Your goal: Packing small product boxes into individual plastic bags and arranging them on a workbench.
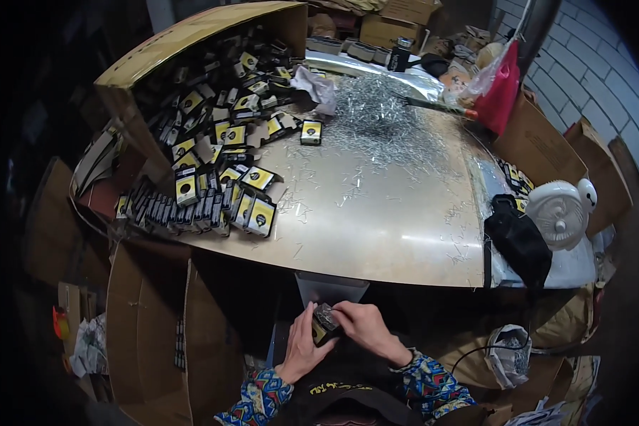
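In front of my body, below the table's near edge, my left hand (pixel 304 348) is wrapped round a small black and yellow cardboard box (pixel 319 332). The box is tilted, and something silvery shows at its top. My right hand (pixel 366 328) has its fingers bent and pressed together at that top; whatever they pinch is too small to make out. On the table (pixel 376 227) beyond lies a wide heap of thin silver metal pins (pixel 376 106), with loose ones scattered around. Matching boxes (pixel 246 135) are piled to its left, some with flaps up, others in a row (pixel 184 211).
A large carton (pixel 213 28) lies on its side behind the boxes. At the right are a white fan (pixel 557 216), a black bag (pixel 520 238) and a red plastic bag (pixel 500 89). Open cartons (pixel 145 319) stand below left, a lined bin (pixel 510 355) below right.
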Tool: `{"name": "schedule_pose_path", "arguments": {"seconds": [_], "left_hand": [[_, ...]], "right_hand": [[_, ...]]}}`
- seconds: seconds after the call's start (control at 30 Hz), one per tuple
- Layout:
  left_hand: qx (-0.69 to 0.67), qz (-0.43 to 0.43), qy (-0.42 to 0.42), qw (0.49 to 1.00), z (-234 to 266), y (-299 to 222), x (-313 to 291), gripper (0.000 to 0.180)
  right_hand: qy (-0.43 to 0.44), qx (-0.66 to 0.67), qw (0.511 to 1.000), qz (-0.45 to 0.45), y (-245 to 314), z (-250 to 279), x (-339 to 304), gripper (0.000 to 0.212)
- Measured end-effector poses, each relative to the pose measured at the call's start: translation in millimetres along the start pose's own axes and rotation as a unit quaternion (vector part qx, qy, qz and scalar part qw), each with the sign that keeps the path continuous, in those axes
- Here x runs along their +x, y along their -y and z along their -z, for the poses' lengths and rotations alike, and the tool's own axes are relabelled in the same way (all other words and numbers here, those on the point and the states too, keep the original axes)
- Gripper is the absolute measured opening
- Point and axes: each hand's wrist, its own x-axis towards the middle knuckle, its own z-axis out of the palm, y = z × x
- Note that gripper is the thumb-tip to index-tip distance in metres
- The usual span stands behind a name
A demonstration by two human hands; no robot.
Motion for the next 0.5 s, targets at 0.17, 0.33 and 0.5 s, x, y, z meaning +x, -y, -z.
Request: {"name": "schedule_pose_path", "arguments": {"seconds": [0.17, 0.33, 0.5], "left_hand": [[-0.035, 0.038, -0.028, 0.998, 3.4, -2.1, 19.7, 0.092], [-0.027, 0.028, -0.064, 0.997, 0.8, -7.0, 28.3, 0.076], [-0.01, 0.052, -0.05, 0.997, 3.3, -7.1, 30.2, 0.074]], "right_hand": [[-0.052, 0.048, 0.991, 0.116, 14.1, 13.6, 9.9, 0.024], [-0.078, -0.088, 0.973, 0.198, 18.1, 9.0, 9.9, 0.028], [-0.066, 0.017, 0.99, 0.123, 6.5, 6.1, 11.6, 0.024]]}}
